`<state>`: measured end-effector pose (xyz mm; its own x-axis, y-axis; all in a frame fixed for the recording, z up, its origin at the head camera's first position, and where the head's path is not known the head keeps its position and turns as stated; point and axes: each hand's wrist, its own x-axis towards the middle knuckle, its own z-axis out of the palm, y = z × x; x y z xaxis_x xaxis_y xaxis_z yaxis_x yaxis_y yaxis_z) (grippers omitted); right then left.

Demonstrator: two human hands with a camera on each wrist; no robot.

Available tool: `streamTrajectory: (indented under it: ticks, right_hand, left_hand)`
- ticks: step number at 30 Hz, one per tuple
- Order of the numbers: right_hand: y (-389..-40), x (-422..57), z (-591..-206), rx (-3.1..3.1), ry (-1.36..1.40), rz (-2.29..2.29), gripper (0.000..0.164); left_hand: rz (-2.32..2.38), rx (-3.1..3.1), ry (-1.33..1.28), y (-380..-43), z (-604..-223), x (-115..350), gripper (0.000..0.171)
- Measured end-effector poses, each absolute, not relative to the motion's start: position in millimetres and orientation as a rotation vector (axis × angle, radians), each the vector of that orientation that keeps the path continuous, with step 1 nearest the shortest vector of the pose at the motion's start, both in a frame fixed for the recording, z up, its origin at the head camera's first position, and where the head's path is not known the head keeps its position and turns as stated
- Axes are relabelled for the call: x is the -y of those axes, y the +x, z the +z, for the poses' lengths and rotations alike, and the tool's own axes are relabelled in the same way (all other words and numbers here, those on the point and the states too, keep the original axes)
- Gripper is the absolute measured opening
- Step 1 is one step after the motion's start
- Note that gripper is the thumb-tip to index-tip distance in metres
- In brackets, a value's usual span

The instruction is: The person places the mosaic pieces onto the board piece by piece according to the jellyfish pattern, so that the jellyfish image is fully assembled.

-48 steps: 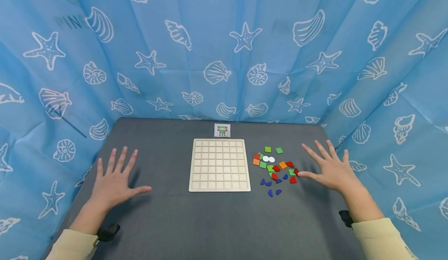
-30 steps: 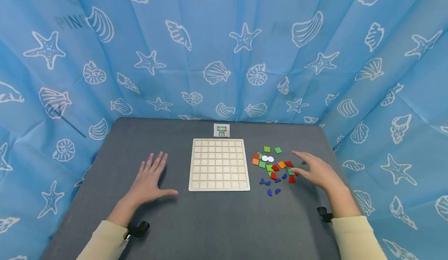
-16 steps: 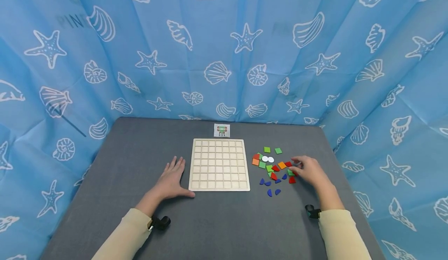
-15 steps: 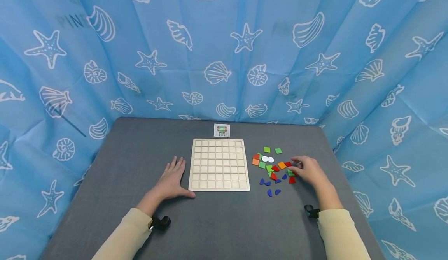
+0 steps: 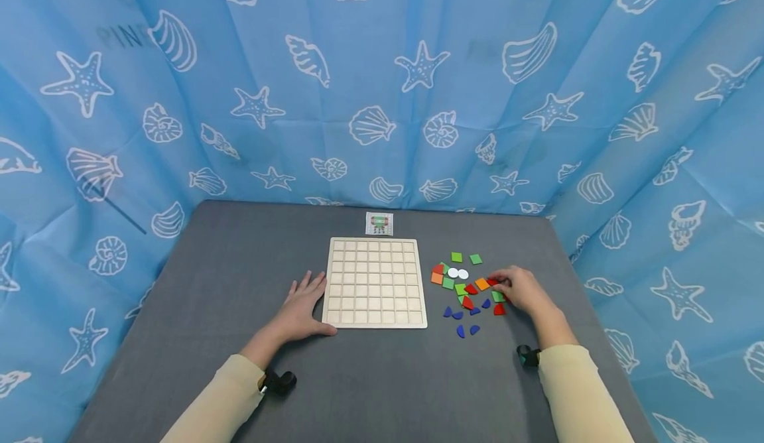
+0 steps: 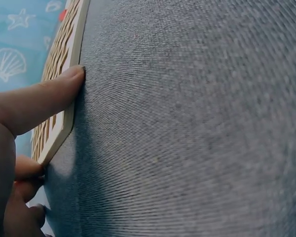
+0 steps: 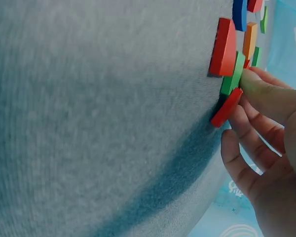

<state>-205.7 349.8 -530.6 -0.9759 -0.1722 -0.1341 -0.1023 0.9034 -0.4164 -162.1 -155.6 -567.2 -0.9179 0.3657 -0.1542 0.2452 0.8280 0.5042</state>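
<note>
In the head view, a pale wooden grid board (image 5: 375,284) lies mid-table. My left hand (image 5: 296,317) is at its near left corner; in the left wrist view the thumb (image 6: 64,86) touches the front edge and the fingers reach the left side. To the right, my right hand (image 5: 525,292) pinches at a red fan-shaped tile (image 5: 493,282) with thumb and index finger. The right wrist view shows only a sliver of this tile (image 7: 246,64) past the thumb. Beside it lie a green square tile (image 7: 233,76) and another red tile (image 7: 228,107).
Several loose tiles spread right of the board: a green square (image 5: 456,257), an orange square (image 5: 482,284), white discs (image 5: 453,273) and blue half-round pieces (image 5: 461,331). A small printed pattern card (image 5: 379,223) lies behind the board. A blue curtain (image 5: 382,85) surrounds the grey table (image 5: 382,390).
My left hand has moved right from the table's left side to the board's corner. My right hand has moved left to the tiles, its spread fingers closing around a red one.
</note>
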Motion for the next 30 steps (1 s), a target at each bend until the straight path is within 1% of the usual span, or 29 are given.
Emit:
streamTrajectory:
  ticks: [8, 11, 15, 19, 20, 23, 27, 30]
  right_hand:
    - [-214.8, -351.6, -532.2, -2.930, -0.262, -0.563, 0.021]
    - [-217.0, -351.3, -534.0, -2.955, -0.266, -0.545, 0.026]
    - [-216.0, -348.5, -535.7, -2.999, -0.128, -0.533, 0.030]
    - [-214.7, -341.0, -535.1, -2.997, 0.077, -0.529, 0.043]
    - [-214.7, -339.1, -535.2, -2.995, 0.112, -0.524, 0.044]
    - [-214.6, -335.6, -535.4, -2.983, 0.148, -0.528, 0.039]
    - [-214.7, -334.0, -535.8, -2.988, 0.111, -0.548, 0.033]
    - [-215.1, -333.6, -536.0, -2.986, 0.087, -0.569, 0.035]
  left_hand:
    - [0.761, -2.762, 0.464, -163.3, -568.4, 156.2, 0.123]
    - [0.769, -2.747, 0.458, -162.8, -566.8, 156.8, 0.123]
    - [0.774, -2.732, 0.457, -161.9, -566.3, 157.5, 0.123]
    - [0.780, -2.732, 0.442, -161.8, -566.3, 158.0, 0.123]
    - [0.782, -2.732, 0.437, -161.9, -566.2, 158.1, 0.123]
    - [0.792, -2.728, 0.431, -162.3, -565.7, 158.2, 0.122]
    - [0.802, -2.718, 0.427, -162.9, -566.5, 158.4, 0.122]
    - [0.799, -2.720, 0.419, -163.3, -568.0, 158.8, 0.122]
